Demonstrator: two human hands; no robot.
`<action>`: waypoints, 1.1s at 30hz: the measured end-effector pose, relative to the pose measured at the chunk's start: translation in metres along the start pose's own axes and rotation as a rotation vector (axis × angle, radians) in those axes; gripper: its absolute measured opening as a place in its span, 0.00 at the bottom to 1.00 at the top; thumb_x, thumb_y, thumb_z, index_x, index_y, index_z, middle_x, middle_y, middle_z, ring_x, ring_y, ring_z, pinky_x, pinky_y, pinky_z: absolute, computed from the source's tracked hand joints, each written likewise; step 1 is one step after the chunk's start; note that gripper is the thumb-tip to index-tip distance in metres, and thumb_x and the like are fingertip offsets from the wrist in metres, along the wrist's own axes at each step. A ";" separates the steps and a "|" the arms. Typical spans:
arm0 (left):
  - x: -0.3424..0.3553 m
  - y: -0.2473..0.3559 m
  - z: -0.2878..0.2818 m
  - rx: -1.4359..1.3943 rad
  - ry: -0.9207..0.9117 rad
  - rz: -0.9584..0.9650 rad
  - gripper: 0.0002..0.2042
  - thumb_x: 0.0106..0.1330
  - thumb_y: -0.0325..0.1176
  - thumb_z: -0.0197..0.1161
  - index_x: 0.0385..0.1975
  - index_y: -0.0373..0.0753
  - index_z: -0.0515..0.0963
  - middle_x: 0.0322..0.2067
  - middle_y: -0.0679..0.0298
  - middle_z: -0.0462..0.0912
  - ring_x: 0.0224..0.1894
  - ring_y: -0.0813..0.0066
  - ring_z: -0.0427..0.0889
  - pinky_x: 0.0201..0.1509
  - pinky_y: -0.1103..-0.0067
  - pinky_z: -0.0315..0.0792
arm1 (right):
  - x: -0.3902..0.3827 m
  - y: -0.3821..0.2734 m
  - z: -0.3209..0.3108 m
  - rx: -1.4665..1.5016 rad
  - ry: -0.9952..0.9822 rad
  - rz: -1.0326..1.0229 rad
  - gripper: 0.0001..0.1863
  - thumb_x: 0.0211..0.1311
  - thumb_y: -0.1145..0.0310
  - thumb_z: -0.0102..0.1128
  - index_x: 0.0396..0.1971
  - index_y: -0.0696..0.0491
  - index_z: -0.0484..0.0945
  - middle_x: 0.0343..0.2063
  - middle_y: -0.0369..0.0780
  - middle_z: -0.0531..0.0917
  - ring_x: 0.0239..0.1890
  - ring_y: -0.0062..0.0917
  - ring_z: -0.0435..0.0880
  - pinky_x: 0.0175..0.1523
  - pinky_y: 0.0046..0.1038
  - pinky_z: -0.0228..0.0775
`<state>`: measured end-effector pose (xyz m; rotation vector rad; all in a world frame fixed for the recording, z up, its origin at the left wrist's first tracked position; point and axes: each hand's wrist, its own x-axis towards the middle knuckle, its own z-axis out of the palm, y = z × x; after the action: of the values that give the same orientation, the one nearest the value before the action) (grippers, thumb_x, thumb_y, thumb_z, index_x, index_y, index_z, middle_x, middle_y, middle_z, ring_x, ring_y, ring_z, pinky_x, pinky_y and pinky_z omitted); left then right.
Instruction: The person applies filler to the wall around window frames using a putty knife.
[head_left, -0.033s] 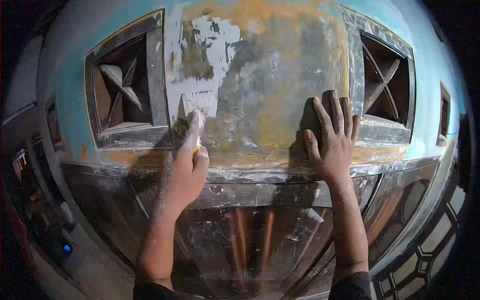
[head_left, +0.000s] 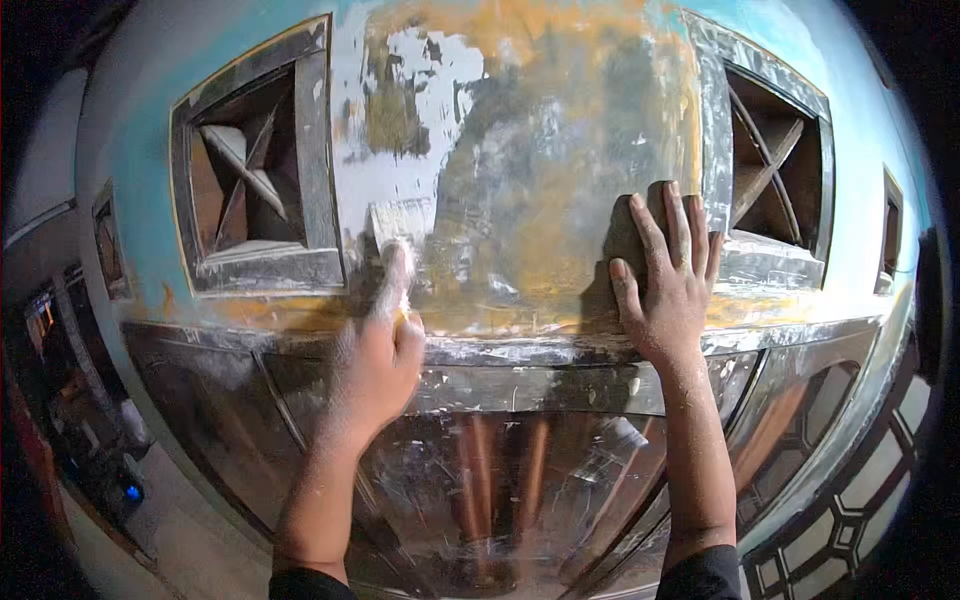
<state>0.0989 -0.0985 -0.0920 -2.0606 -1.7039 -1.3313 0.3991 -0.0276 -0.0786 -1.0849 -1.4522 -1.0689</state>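
My left hand (head_left: 385, 350) is closed round a scraper (head_left: 400, 220) with a pale, putty-coated blade and a bit of yellow showing at the grip. The blade lies against a patchy grey and ochre wall section (head_left: 560, 120), on a streak of white putty (head_left: 365, 170) left of its middle. Putty whitens my index finger, stretched along the tool. My right hand (head_left: 665, 285) lies open and flat on the same section, fingers spread upward, beside the right vent frame. Both forearms come up from the lower edge.
Square vent openings with crossed bars (head_left: 250, 180) (head_left: 770, 160) flank the section, in turquoise wall. Below run a smeared ledge (head_left: 520, 350) and dark wooden panels (head_left: 570, 470). A lattice (head_left: 880, 470) stands at lower right; a dim opening with a small blue light (head_left: 132, 492) is at left.
My left hand and the scraper have moved slightly down and to the right along the putty. My right hand stays in about the same place on the wall.
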 end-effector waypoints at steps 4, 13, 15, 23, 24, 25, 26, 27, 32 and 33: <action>-0.015 -0.013 0.019 -0.145 0.192 0.255 0.33 0.70 0.23 0.49 0.77 0.43 0.56 0.61 0.46 0.79 0.27 0.71 0.75 0.37 0.73 0.72 | 0.001 -0.001 0.000 0.003 0.017 -0.024 0.33 0.67 0.55 0.57 0.72 0.37 0.67 0.77 0.41 0.58 0.79 0.46 0.50 0.79 0.57 0.34; -0.034 -0.007 0.026 -0.014 0.141 0.115 0.33 0.70 0.26 0.51 0.77 0.44 0.57 0.37 0.41 0.84 0.30 0.45 0.84 0.39 0.64 0.77 | -0.001 -0.004 0.000 0.028 0.009 -0.006 0.36 0.63 0.53 0.63 0.72 0.33 0.67 0.77 0.39 0.58 0.79 0.45 0.50 0.78 0.61 0.34; -0.034 -0.008 0.029 0.015 0.133 0.120 0.33 0.70 0.26 0.51 0.77 0.44 0.56 0.30 0.44 0.82 0.23 0.51 0.79 0.35 0.65 0.75 | -0.003 0.001 -0.001 0.032 0.006 -0.019 0.36 0.63 0.54 0.63 0.72 0.33 0.67 0.77 0.40 0.58 0.79 0.46 0.50 0.78 0.60 0.34; -0.027 -0.003 0.023 -0.016 0.104 0.055 0.32 0.70 0.25 0.51 0.76 0.45 0.59 0.32 0.44 0.80 0.23 0.67 0.71 0.35 0.73 0.72 | -0.005 0.001 0.001 0.029 -0.003 -0.013 0.37 0.61 0.54 0.65 0.72 0.32 0.67 0.77 0.40 0.58 0.79 0.46 0.50 0.79 0.60 0.33; -0.027 0.001 0.024 0.011 0.116 0.051 0.32 0.70 0.24 0.52 0.76 0.44 0.59 0.35 0.43 0.81 0.24 0.67 0.72 0.36 0.73 0.73 | -0.005 0.001 0.000 0.025 -0.009 -0.012 0.37 0.61 0.53 0.65 0.72 0.32 0.67 0.77 0.40 0.58 0.79 0.46 0.50 0.79 0.60 0.33; -0.023 0.007 0.020 -0.132 0.105 0.049 0.32 0.70 0.25 0.52 0.76 0.44 0.59 0.35 0.42 0.81 0.24 0.65 0.72 0.37 0.73 0.73 | -0.005 0.002 0.000 0.020 -0.015 -0.011 0.37 0.61 0.53 0.65 0.72 0.32 0.67 0.77 0.40 0.58 0.79 0.46 0.50 0.79 0.60 0.33; -0.022 0.010 0.016 -0.083 0.095 0.032 0.32 0.70 0.25 0.51 0.76 0.45 0.59 0.34 0.42 0.80 0.23 0.65 0.72 0.36 0.72 0.73 | -0.007 0.004 0.003 0.040 0.003 -0.028 0.37 0.61 0.53 0.65 0.72 0.32 0.66 0.77 0.40 0.57 0.79 0.45 0.50 0.79 0.59 0.33; -0.021 0.011 0.015 -0.033 0.085 0.015 0.32 0.70 0.25 0.51 0.76 0.46 0.59 0.34 0.42 0.80 0.22 0.64 0.71 0.35 0.71 0.73 | -0.007 0.003 0.003 0.041 0.002 -0.029 0.37 0.61 0.53 0.65 0.72 0.32 0.66 0.77 0.40 0.57 0.79 0.45 0.50 0.79 0.59 0.33; -0.031 -0.004 0.020 -0.004 0.135 -0.022 0.33 0.68 0.27 0.54 0.76 0.49 0.60 0.23 0.47 0.77 0.23 0.55 0.73 0.34 0.67 0.73 | -0.007 0.003 0.000 0.044 -0.013 -0.029 0.37 0.62 0.53 0.64 0.73 0.33 0.66 0.78 0.40 0.57 0.80 0.45 0.48 0.79 0.58 0.31; -0.034 -0.006 0.017 -0.008 0.131 -0.050 0.34 0.67 0.24 0.52 0.76 0.47 0.60 0.23 0.49 0.74 0.21 0.66 0.67 0.32 0.73 0.70 | -0.008 0.005 -0.001 0.042 -0.012 -0.032 0.37 0.62 0.53 0.64 0.73 0.33 0.66 0.78 0.40 0.57 0.80 0.45 0.48 0.79 0.58 0.31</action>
<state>0.1039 -0.1100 -0.1289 -1.9006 -1.7079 -1.4552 0.4045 -0.0279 -0.0859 -1.0433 -1.4994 -1.0513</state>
